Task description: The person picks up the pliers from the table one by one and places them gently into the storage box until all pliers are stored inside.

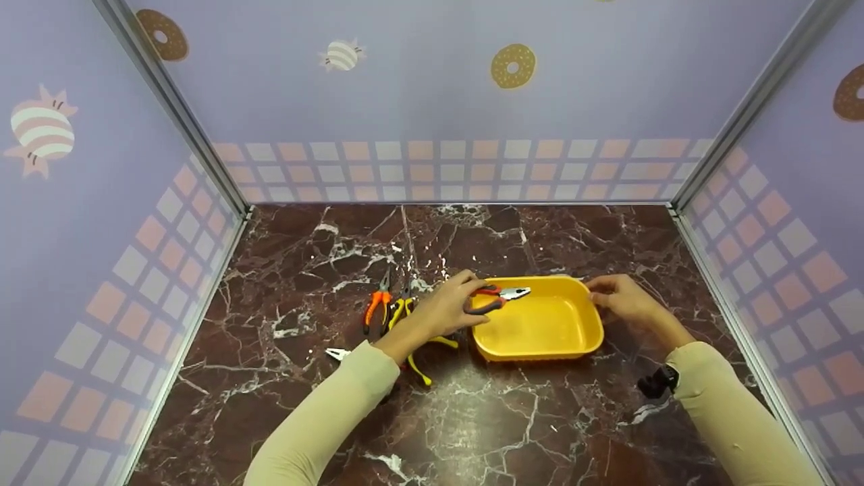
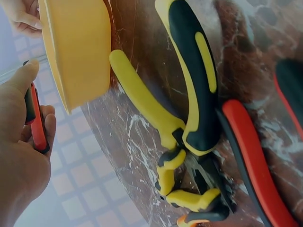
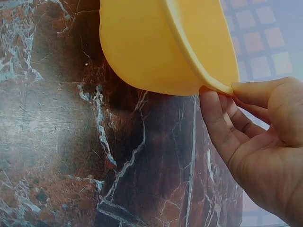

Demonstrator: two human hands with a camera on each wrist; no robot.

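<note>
A yellow plastic tray [image 1: 574, 337] stands on the marble table. My left hand [image 1: 451, 305] grips red-and-black pliers [image 1: 496, 298] by the handles, their metal nose over the tray's left rim. The left wrist view shows those handles [image 2: 37, 120] in my fingers beside the tray [image 2: 78, 47]. My right hand [image 1: 619, 297] pinches the tray's far right rim, with the thumb on top of the rim [image 3: 220, 87] and the fingers [image 3: 222, 125] curled below it.
Several other pliers lie left of the tray: an orange-handled pair [image 1: 376, 307], a yellow-and-black pair [image 2: 196, 90], a yellow-handled pair [image 2: 142, 101] and a red-handled one [image 2: 255, 156]. Patterned walls enclose the table on three sides. A black wrist strap [image 1: 656, 383] sits on my right arm.
</note>
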